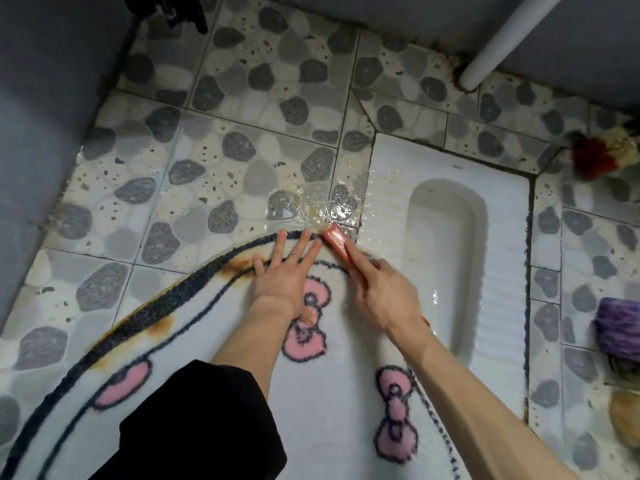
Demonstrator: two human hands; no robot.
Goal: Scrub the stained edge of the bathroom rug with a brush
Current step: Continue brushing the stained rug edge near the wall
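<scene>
Nearest, a black sleeve point(194, 420) lies over the white bathroom rug point(332, 393), whose dark left border carries rust-brown stains point(242, 265). Just right of them the left hand point(287, 277) presses flat, fingers spread; the right hand point(384, 294) is curled round a pink brush point(337, 239), forefinger along it, head on the rug's far edge: scrubbing step in hand, next strokes likely need to shift left onto the stains. Far right, the squat toilet pan point(446, 244) looks wet, nothing else seen inside.
</scene>
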